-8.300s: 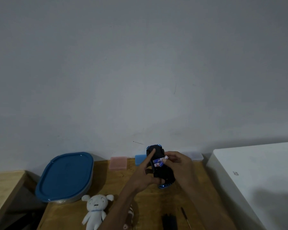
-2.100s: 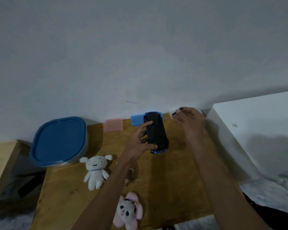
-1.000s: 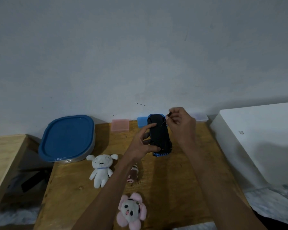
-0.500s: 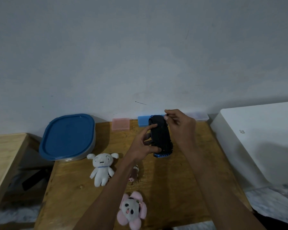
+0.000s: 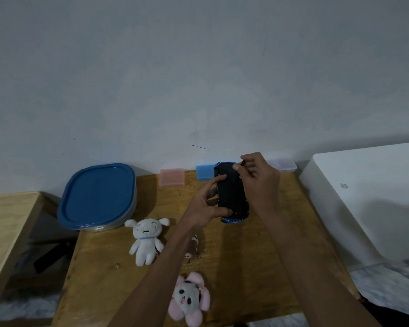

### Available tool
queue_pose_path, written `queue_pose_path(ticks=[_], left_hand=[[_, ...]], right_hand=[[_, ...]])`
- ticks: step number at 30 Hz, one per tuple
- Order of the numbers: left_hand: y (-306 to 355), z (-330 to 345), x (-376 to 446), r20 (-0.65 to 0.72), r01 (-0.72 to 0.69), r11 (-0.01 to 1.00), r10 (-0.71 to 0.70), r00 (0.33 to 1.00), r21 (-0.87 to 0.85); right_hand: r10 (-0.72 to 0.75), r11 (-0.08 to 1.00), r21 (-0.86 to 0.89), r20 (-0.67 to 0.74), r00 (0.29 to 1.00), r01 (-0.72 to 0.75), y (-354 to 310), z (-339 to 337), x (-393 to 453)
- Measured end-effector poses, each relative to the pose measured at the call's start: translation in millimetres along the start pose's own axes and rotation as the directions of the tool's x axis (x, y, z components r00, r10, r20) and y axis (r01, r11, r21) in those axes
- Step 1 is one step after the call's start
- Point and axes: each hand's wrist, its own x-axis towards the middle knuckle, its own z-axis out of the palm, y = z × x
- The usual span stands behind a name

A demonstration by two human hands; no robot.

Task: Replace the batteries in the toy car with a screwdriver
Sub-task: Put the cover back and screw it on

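The toy car (image 5: 230, 194), black underside up with blue trim at both ends, is held above the far part of the wooden table (image 5: 257, 260). My left hand (image 5: 207, 206) grips its left side, thumb and fingers around the body. My right hand (image 5: 260, 178) is closed on a thin dark screwdriver (image 5: 240, 166), whose tip points down onto the far end of the car's underside. Most of the screwdriver is hidden inside the fist. No batteries are visible.
A blue-lidded container (image 5: 97, 195) sits at the table's far left. Pink (image 5: 172, 177), blue (image 5: 204, 172) and clear (image 5: 285, 165) small boxes line the wall. A white plush (image 5: 147, 239), a pink panda plush (image 5: 189, 298) and a small brown toy (image 5: 193, 247) lie near. A white surface (image 5: 373, 192) stands right.
My right hand has come from the table's far right edge to the car with the screwdriver and now holds its tip on the underside. My left hand keeps its grip on the car.
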Motion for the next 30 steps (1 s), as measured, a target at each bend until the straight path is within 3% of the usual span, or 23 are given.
queue_pose_path(ticks=[5, 12, 20, 26, 30], left_hand=[[0, 1, 0, 0.005, 0.01, 1.0, -0.01, 1.0, -0.008], [-2, 9, -4, 0.018, -0.001, 1.0, 0.001, 1.0, 0.011], [-2, 9, -1, -0.008, 0.0, 1.0, 0.0, 1.0, 0.013], [-1, 10, 1, -0.01, -0.004, 0.999, 0.005, 1.0, 0.037], [-2, 13, -1, -0.011, 0.004, 0.999, -0.003, 1.0, 0.052]], right_hand=[[-0.096, 0.995, 0.012, 0.017, 0.995, 0.095, 3, -3, -3], [-0.004, 1.0, 0.004, -0.046, 0.999, 0.005, 3, -1, 2], [-0.082, 0.996, 0.016, -0.044, 0.996, 0.083, 6, -8, -3], [-0.024, 0.998, 0.051, -0.029, 0.999, 0.025, 6, -7, 1], [-0.088, 0.996, 0.022, -0.026, 0.996, 0.088, 10, -10, 0]])
